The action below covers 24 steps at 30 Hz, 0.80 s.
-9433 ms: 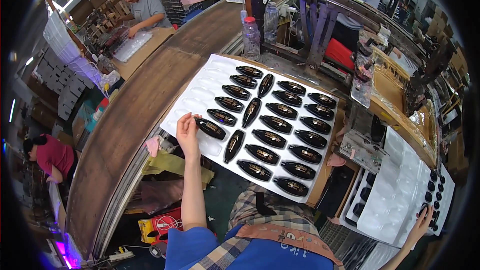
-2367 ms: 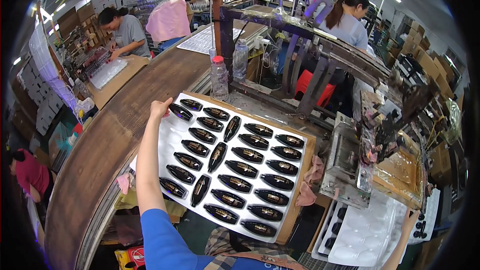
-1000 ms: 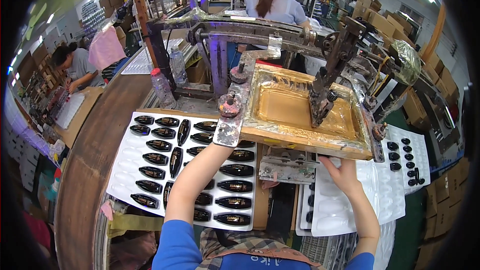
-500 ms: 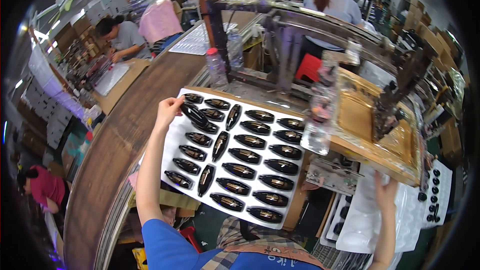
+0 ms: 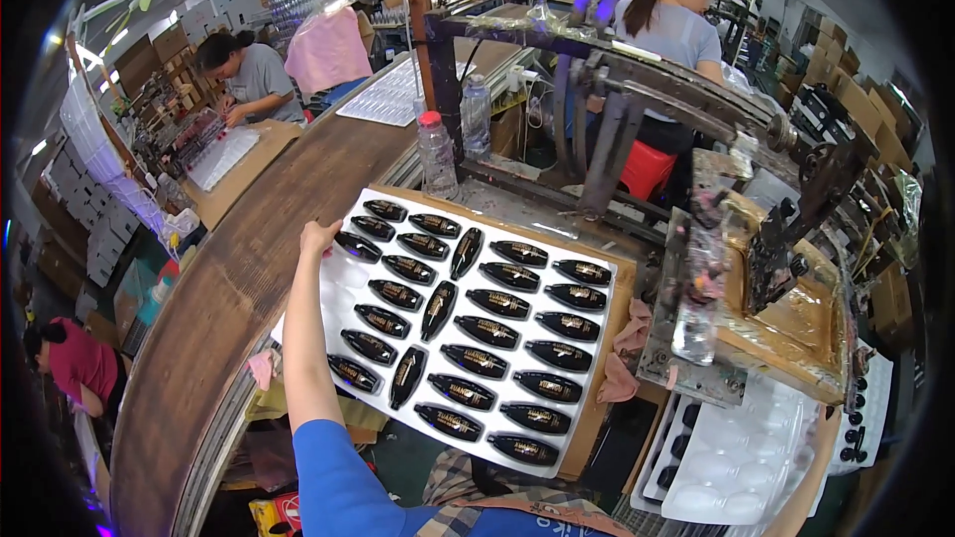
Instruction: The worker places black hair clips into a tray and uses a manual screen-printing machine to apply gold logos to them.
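A white plastic tray [image 5: 343, 283] lies in front of me, filled with rows of glossy black oval pieces [image 5: 472, 360] bearing gold print. My left hand [image 5: 318, 238] is at the tray's upper left edge, its fingers closed on the rim beside an end black piece [image 5: 358, 247]. Far to the right, my right hand [image 5: 828, 418] is near the lower right corner of a wooden screen-printing frame [image 5: 741, 343]. Its fingers are mostly hidden, so whether it grips the frame does not show.
Cardboard [image 5: 609, 378] lies under the tray. White moulded trays [image 5: 731, 457] are stacked at lower right. A pink cloth [image 5: 619, 378] lies beside the metal press. Bottles, including a red-capped one [image 5: 436, 157], stand beyond. A brown curved table [image 5: 224, 268] runs along the left; several people work around.
My left hand has let go of the black piece, which now lies in the left row, and shifted to the tray's edge. The wooden frame and my right hand have moved right.
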Motion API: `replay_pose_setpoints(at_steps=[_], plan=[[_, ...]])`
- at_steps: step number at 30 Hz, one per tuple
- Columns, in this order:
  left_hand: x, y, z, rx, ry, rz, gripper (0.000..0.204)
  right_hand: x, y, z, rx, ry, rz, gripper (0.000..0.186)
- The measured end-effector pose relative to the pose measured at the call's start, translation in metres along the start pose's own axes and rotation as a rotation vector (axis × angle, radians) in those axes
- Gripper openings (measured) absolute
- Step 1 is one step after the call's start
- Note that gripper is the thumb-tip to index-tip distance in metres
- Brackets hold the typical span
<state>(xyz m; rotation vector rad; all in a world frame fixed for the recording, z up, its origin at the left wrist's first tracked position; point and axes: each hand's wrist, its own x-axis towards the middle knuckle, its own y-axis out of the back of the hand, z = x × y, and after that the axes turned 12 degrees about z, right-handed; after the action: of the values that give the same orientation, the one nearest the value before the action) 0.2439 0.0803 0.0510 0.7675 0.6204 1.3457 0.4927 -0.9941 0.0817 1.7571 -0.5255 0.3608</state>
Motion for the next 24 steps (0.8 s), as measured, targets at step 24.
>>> replay_pose_setpoints(at_steps=[24], plan=[[-0.315, -0.082, 0.212, -1.089, -0.789, -0.647, 0.022, -0.063, 0.051, -0.198, 0.616, 0.033, 0.278, 0.032]])
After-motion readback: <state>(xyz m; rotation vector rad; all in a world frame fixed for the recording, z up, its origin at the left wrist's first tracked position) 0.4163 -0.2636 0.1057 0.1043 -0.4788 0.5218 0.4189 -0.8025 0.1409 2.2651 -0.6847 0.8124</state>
